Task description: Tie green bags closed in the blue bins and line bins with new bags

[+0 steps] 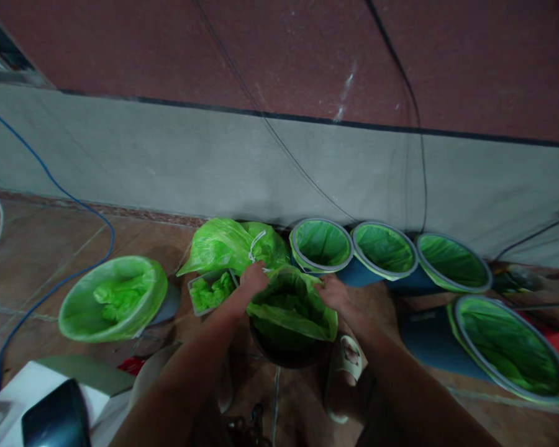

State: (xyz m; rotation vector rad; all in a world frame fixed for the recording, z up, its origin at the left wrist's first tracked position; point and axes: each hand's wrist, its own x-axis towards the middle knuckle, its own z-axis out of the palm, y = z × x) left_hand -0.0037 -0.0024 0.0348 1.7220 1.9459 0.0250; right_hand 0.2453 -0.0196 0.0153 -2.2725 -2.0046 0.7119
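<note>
Between my feet stands a dark bin [286, 357] with a green plastic bag [291, 320] inside it, its mouth spread open. My left hand [255, 277] grips the bag's rim at the far left side. On the right side of the same rim, my right hand [333, 293] is closed on the plastic. Just behind my left hand lies a filled green bag [226, 245] tied with white string. A small square container [212, 290] lined with green plastic sits beside my left wrist.
Several blue bins with green liners, such as one bin [321, 245], line the wall at right. A larger bin [512, 344] leans nearer. To the left are a white lined bin [114, 298], a blue cable [107, 223], and a phone [56, 416] on a white box [21, 385].
</note>
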